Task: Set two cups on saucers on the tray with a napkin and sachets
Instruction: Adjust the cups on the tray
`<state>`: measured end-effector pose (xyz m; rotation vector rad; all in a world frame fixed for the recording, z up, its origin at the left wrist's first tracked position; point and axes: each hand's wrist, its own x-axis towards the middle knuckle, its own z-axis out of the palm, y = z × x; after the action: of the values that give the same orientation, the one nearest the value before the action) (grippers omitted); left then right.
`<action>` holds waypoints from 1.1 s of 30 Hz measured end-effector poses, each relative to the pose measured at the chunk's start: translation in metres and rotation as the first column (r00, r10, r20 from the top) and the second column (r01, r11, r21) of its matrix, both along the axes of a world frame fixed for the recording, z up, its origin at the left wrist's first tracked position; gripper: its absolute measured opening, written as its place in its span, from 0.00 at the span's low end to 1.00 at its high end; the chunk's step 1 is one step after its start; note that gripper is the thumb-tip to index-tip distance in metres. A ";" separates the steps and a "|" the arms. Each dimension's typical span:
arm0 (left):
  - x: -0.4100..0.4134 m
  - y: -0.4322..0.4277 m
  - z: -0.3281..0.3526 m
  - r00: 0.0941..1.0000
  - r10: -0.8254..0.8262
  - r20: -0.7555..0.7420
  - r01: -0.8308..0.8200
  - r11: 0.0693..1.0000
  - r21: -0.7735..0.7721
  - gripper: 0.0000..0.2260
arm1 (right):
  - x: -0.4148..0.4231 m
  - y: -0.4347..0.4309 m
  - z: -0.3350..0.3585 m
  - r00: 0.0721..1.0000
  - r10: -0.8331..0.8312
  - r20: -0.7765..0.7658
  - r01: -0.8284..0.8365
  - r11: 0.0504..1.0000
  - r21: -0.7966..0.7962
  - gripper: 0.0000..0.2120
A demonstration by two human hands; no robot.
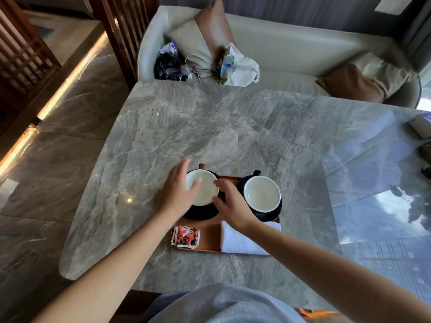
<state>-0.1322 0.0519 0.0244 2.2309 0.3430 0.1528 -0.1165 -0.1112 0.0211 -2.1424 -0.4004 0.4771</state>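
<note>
Tray (210, 238) holds two empty cups on saucers, napkin (242, 241), sachets (186, 237). Left hand (179, 194) and right hand (233, 206), fingers spread, flank left cup (204, 190); grip unclear.

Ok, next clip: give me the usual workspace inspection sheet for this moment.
Surface: grey marble table, glossy, window reflections at right.
Job's things: wooden tray holding left cup on left saucer, right cup on right saucer, folded white napkin, red sachets.
Clutter: small objects at the table's right edge, unclear.
Grippers: left hand and right hand on either side of the left cup; grip unclear.
Cables: white cords on the sofa.
Surroundings: sofa with cushions and bags; wooden screen.
</note>
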 end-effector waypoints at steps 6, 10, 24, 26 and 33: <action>-0.049 -0.050 -0.027 0.822 -0.569 -0.026 0.552 0.784 0.283 0.12 | -0.038 -0.077 -0.023 0.851 0.461 0.254 -0.296 0.818 -0.493 0.16; -0.060 -0.065 -0.056 0.747 -0.629 -0.214 0.663 0.679 0.315 0.22 | -0.048 -0.122 -0.034 0.851 0.467 0.239 -0.255 0.767 -0.589 0.17; -0.059 -0.068 -0.068 0.738 -0.585 -0.336 0.667 0.709 0.231 0.21 | -0.062 -0.127 -0.058 0.970 0.130 0.206 -0.015 0.876 -0.482 0.16; -0.061 -0.063 -0.067 0.739 -0.578 -0.346 0.664 0.712 0.229 0.21 | -0.063 -0.121 -0.059 0.970 0.130 0.208 -0.014 0.875 -0.483 0.16; -0.064 -0.064 -0.061 0.723 -0.598 -0.347 0.688 0.665 0.289 0.22 | -0.062 -0.112 -0.048 0.939 0.212 0.273 0.015 0.764 -0.645 0.17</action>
<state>-0.1965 -0.0124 -0.0366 2.6417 -0.4377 -0.4657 -0.1781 -0.2231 -0.0271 -2.9060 -0.6089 0.3342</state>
